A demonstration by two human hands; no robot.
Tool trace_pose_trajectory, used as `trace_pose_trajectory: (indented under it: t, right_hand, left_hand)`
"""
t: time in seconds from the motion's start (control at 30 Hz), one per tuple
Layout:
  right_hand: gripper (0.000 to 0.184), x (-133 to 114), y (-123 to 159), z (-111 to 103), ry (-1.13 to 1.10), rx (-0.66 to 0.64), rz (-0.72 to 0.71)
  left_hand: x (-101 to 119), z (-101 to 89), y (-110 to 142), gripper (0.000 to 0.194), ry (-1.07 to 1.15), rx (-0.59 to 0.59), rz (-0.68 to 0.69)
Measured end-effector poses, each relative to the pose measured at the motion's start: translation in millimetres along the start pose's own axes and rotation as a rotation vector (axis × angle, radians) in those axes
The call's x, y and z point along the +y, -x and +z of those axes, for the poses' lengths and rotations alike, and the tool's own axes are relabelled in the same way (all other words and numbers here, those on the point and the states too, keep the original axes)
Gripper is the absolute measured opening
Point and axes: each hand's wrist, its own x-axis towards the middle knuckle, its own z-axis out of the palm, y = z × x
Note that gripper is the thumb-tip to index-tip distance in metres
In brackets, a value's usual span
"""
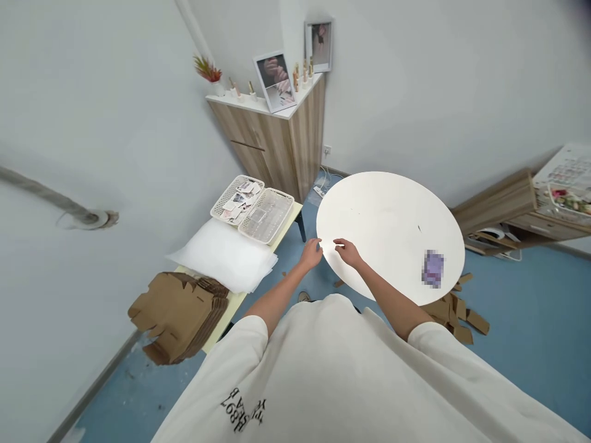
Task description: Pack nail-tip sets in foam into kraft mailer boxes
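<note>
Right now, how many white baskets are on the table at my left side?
2: the card basket, holding printed cards, and the second basket, directly beside it, nearer to your left hand. I see no others there.

Passage is open across the middle of the round white tabletop point(383, 215); a pixelated purple object point(433, 269) obstructs its near right portion; leftward, a flat brown cardboard stack point(175, 314), translucent white sheets point(226, 255) and white perforated plastic baskets point(268, 224) block low travel.
</note>
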Motion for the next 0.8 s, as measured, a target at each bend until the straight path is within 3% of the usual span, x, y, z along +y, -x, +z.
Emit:
trace_pose_trajectory:
  t: [0.23, 0.5, 0.8]
  right_hand:
    - [0.035, -23.3, -30.0, 33.4, 0.043, -0.125, -0.1]
    - [0.036, -80.2, -65.6, 74.8, 0.084, -0.144, -0.126]
    - [0.038, -145.5, -131.3, 162.5, 0.249, -0.194, -0.273]
  left_hand:
    - [-24.6, -37.6, 15.9, 0.036, -0.004, 0.184, -0.082]
    - [-62.6, -107.5, -1.1, 0.039, -0.003, 0.283, -0.123]
    - [-122.4, -189.1, -35.5, 0.04, 0.1, 0.369, -0.221]
